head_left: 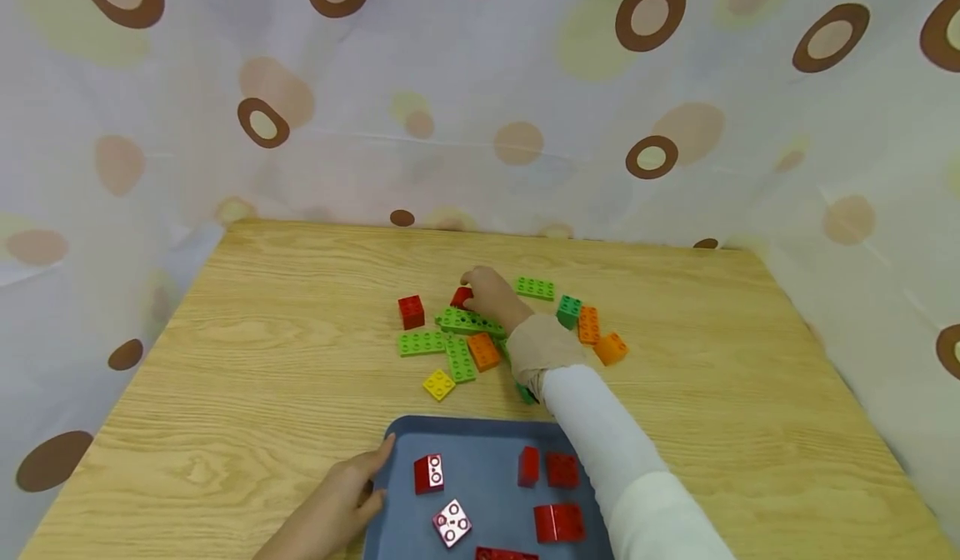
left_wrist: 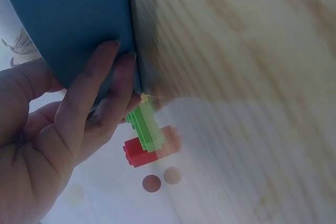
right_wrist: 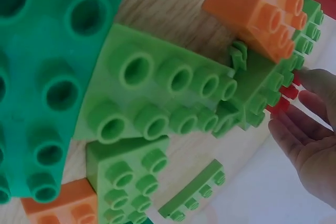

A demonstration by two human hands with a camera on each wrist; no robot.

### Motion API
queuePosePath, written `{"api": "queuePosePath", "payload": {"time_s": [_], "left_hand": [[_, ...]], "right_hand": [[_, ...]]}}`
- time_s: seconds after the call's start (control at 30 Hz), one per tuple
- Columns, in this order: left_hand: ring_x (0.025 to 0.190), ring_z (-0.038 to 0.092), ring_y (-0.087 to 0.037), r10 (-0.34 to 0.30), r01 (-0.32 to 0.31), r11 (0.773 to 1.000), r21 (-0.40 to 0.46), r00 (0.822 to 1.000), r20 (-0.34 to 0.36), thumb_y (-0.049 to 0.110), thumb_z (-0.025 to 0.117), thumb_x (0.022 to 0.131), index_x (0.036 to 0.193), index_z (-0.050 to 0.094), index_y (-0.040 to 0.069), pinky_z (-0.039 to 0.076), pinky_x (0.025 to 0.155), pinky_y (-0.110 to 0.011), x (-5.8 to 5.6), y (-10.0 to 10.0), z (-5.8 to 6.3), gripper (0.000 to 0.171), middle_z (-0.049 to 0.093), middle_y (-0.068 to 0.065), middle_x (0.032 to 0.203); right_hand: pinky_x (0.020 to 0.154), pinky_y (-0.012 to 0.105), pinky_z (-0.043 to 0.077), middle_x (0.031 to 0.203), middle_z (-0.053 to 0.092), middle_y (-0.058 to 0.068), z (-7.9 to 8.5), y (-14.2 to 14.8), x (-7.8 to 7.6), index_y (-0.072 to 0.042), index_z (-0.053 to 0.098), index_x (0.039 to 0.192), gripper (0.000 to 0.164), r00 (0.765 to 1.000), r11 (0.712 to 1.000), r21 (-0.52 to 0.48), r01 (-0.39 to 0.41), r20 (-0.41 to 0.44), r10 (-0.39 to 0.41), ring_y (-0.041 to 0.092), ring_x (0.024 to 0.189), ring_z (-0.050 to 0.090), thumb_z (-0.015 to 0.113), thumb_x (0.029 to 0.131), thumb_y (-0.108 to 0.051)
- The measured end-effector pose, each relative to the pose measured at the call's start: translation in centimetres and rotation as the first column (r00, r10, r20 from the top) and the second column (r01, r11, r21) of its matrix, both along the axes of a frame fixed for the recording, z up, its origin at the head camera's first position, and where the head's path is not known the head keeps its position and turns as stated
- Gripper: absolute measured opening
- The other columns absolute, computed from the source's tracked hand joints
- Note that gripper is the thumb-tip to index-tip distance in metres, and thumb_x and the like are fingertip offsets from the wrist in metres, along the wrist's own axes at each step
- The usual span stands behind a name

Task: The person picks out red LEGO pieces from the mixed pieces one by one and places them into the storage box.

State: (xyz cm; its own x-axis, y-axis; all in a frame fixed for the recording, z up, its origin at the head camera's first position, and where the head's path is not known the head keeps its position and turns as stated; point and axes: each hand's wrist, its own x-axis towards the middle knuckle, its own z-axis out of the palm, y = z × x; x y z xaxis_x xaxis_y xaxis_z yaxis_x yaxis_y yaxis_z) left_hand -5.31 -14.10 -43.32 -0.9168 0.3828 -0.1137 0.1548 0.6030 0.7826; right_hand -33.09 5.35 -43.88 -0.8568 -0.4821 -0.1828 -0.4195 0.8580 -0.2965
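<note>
My right hand [head_left: 492, 295] reaches over the scattered bricks and pinches a red toy brick [head_left: 461, 297] at the back of the pile. In the right wrist view, its thumb and fingertips meet at that red brick [right_wrist: 285, 99], just beyond a light green brick [right_wrist: 257, 85] that partly hides it. My left hand [head_left: 337, 493] holds the left side of a blue-grey tray [head_left: 480, 427]; in the left wrist view its fingers lie along the tray's outer wall [left_wrist: 79, 9]. Several red bricks, one of them a square brick [head_left: 452, 523], lie inside the tray.
Left of the right hand stands another red brick [head_left: 411, 312]. Around it lie light green bricks [head_left: 422, 342], an orange brick [head_left: 483, 352] and a yellow brick [head_left: 438, 385]. A green brick [head_left: 568, 312] and orange bricks [head_left: 588, 325] are farther right. Patterned cloth [head_left: 450, 168] surrounds the wooden table [head_left: 300, 310].
</note>
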Motion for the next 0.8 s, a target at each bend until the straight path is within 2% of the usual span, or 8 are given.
{"api": "queuePosePath", "payload": {"time_s": [0.07, 0.13, 0.2, 0.23, 0.37, 0.53, 0.67, 0.8], "left_hand": [[0.086, 0.056, -0.016, -0.011, 0.011, 1.0, 0.0, 1.0, -0.006, -0.003, 0.059, 0.082, 0.131, 0.037, -0.019, 0.045, 0.063, -0.022, 0.0, 0.0, -0.1, 0.056, 0.056, -0.03, 0.121], [0.088, 0.057, -0.017, -0.014, 0.014, 1.0, -0.004, 1.0, -0.003, -0.002, 0.059, 0.083, 0.132, 0.037, -0.018, 0.046, 0.065, -0.023, 0.0, 0.0, -0.1, 0.056, 0.055, -0.03, 0.122], [0.09, 0.057, -0.018, -0.01, 0.01, 1.0, -0.007, 1.0, 0.002, -0.002, 0.059, 0.083, 0.133, 0.037, -0.017, 0.047, 0.066, -0.023, 0.0, 0.1, 0.0, 0.056, 0.054, -0.03, 0.124], [0.09, 0.057, -0.018, -0.01, 0.01, 1.0, -0.011, 1.0, -0.006, -0.002, 0.059, 0.083, 0.133, 0.037, -0.017, 0.047, 0.067, -0.023, 0.0, 0.1, 0.0, 0.057, 0.054, -0.03, 0.123], [0.093, 0.057, -0.02, -0.003, 0.003, 1.0, -0.022, 1.0, -0.024, -0.003, 0.059, 0.082, 0.133, 0.038, -0.016, 0.049, 0.07, -0.025, 0.1, 0.1, 0.2, 0.057, 0.054, -0.03, 0.124], [0.101, 0.056, -0.023, 0.002, -0.003, 0.999, -0.041, 1.0, -0.028, -0.003, 0.059, 0.081, 0.133, 0.038, -0.016, 0.051, 0.078, -0.033, 0.2, 0.2, 0.4, 0.056, 0.053, -0.029, 0.127], [0.097, 0.056, -0.022, -0.006, 0.005, 0.999, -0.036, 1.0, -0.007, -0.003, 0.059, 0.082, 0.133, 0.038, -0.016, 0.05, 0.075, -0.032, 0.1, 0.2, 0.5, 0.056, 0.052, -0.03, 0.127], [0.094, 0.056, -0.023, 0.001, 0.0, 1.0, -0.025, 0.999, 0.035, -0.003, 0.059, 0.082, 0.133, 0.038, -0.016, 0.048, 0.07, -0.029, 0.0, 0.2, 0.7, 0.057, 0.05, -0.031, 0.128]], "right_hand": [[0.09, 0.03, 0.047, 0.121, 0.059, 0.014, -0.9, 0.2, -0.6, -0.001, 0.06, 0.12, 0.035, 1.0, 1.0, 0.015, 0.005, 0.005, -0.005, 0.023, 0.11, 0.055, 0.063, 0.087, -0.015], [0.088, 0.029, 0.048, 0.119, 0.06, 0.014, -0.9, 0.3, -0.5, 0.0, 0.061, 0.118, 0.034, 1.0, 1.0, 0.013, 0.012, 0.01, -0.012, 0.023, 0.108, 0.056, 0.063, 0.087, -0.014], [0.086, 0.031, 0.049, 0.117, 0.061, 0.016, -0.5, 0.3, -0.3, 0.001, 0.062, 0.116, 0.032, 0.999, 1.0, -0.001, 0.026, 0.03, -0.026, 0.024, 0.106, 0.057, 0.063, 0.087, -0.011], [0.09, 0.035, 0.048, 0.12, 0.059, 0.018, 0.6, 0.1, 0.4, 0.003, 0.06, 0.119, 0.033, 0.997, 0.999, 0.015, 0.046, 0.061, -0.047, 0.027, 0.109, 0.056, 0.061, 0.087, -0.007], [0.089, 0.035, 0.048, 0.118, 0.06, 0.02, 2.3, 0.4, 2.1, 0.005, 0.059, 0.118, 0.031, 0.999, 0.999, -0.008, 0.045, 0.021, -0.045, 0.028, 0.107, 0.057, 0.058, 0.088, -0.005], [0.089, 0.034, 0.047, 0.12, 0.057, 0.018, 3.2, 0.9, 3.0, 0.003, 0.056, 0.123, 0.035, 0.998, 0.998, -0.013, 0.062, 0.013, -0.062, 0.027, 0.107, 0.055, 0.057, 0.09, -0.009], [0.086, 0.034, 0.048, 0.116, 0.058, 0.017, 3.8, 1.2, 3.5, 0.001, 0.058, 0.122, 0.034, 0.998, 0.996, -0.062, 0.06, -0.001, -0.061, 0.026, 0.101, 0.056, 0.059, 0.09, -0.01], [0.085, 0.034, 0.05, 0.111, 0.06, 0.017, 4.7, 1.5, 4.2, 0.002, 0.061, 0.118, 0.032, 0.999, 0.993, -0.114, 0.02, -0.031, -0.023, 0.027, 0.098, 0.057, 0.061, 0.088, -0.01]]}}
